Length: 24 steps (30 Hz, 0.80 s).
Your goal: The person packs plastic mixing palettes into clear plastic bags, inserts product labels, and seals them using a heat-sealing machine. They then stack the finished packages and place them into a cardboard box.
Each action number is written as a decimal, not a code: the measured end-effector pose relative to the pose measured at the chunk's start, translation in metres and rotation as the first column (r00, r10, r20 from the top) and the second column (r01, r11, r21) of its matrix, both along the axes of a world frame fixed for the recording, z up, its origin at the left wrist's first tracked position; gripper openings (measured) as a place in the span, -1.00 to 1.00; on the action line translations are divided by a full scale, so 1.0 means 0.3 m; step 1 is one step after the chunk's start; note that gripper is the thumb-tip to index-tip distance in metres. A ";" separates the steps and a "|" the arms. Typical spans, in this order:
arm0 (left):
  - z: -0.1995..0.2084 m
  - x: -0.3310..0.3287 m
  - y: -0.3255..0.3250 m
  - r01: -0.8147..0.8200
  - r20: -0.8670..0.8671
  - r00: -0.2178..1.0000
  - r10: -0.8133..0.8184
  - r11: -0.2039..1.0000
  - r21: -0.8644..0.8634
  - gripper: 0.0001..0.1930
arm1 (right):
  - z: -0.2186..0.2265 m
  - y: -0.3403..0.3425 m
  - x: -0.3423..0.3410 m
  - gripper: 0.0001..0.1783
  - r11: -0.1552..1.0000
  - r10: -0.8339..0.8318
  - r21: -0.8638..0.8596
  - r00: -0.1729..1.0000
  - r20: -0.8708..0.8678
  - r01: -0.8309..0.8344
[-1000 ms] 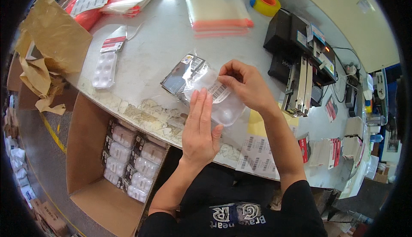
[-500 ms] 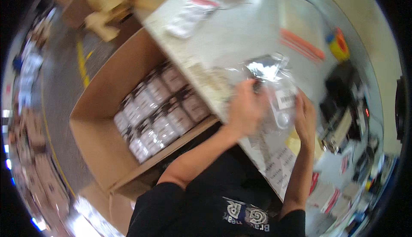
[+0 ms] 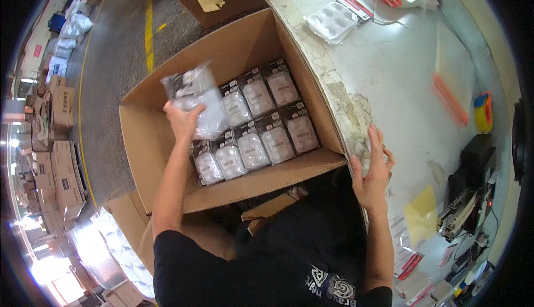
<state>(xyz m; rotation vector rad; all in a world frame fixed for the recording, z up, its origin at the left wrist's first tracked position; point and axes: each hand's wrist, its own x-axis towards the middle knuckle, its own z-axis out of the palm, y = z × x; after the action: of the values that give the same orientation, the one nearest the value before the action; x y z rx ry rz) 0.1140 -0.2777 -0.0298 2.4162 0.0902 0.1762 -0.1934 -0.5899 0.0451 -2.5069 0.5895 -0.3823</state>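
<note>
My left hand (image 3: 182,120) grips a clear plastic pack (image 3: 211,115) with a black-and-silver top part, holding it over the left end of an open cardboard box (image 3: 143,162). Motion blurs the pack slightly, and its lower end overlaps the packed rows. Inside the box, similar clear-wrapped packs (image 3: 258,97) with black tops stand in two rows, each with a small label. My right hand (image 3: 371,176) has its fingers apart and holds nothing; it lies at the worn edge of the light worktable (image 3: 400,73).
A blister pack with round cups (image 3: 335,19) lies on the table's far part. To the right are a yellow-and-blue tape roll (image 3: 483,112), a black device (image 3: 467,168) and a yellow sheet (image 3: 423,213). Another carton (image 3: 222,9) with brown paper stands beyond the box.
Both hands were on a clear pack over the table. Now my left hand has carried a pack left over the box, and my right hand has let go. The view has shifted left.
</note>
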 end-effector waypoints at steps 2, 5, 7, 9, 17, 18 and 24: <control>-0.152 0.160 0.167 -0.238 -0.216 0.931 0.295 0.937 0.255 0.10 | -0.059 -0.016 -0.008 -0.28 0.993 -0.048 -0.111 0.995 -0.092 0.038; -0.374 0.289 0.329 -0.370 -0.253 0.798 0.547 0.776 0.511 0.09 | -0.113 -0.014 -0.013 -0.25 0.965 -0.068 -0.262 0.976 -0.205 0.012; -0.488 0.321 0.374 -0.383 -0.292 0.748 0.596 0.747 0.544 0.08 | -0.118 -0.010 0.000 -0.22 0.969 -0.085 -0.248 0.958 -0.273 0.015; -0.573 0.341 0.377 -0.391 -0.323 0.717 0.618 0.740 0.548 0.09 | -0.110 -0.009 0.027 -0.19 0.957 -0.080 -0.289 0.959 -0.273 -0.003; -0.824 0.340 0.445 -0.214 -0.528 0.718 0.454 0.865 0.453 0.23 | -0.113 -0.020 0.149 -0.20 0.958 -0.032 -0.278 0.944 -0.327 -0.064; -0.846 0.329 0.468 -0.198 -0.520 0.745 0.418 0.883 0.426 0.27 | -0.118 -0.023 0.152 -0.20 0.957 -0.025 -0.279 0.943 -0.332 -0.073; -0.804 0.313 0.239 0.087 -0.237 0.970 -0.045 0.981 0.173 0.24 | -0.132 -0.021 0.111 -0.12 0.989 -0.006 -0.143 0.963 -0.271 -0.034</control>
<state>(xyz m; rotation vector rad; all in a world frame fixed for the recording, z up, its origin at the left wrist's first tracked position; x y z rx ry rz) 0.2078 -0.2060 -0.2711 2.6104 0.1032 -0.1365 -0.1600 -0.5963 0.0055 -2.7265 0.6697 -0.0774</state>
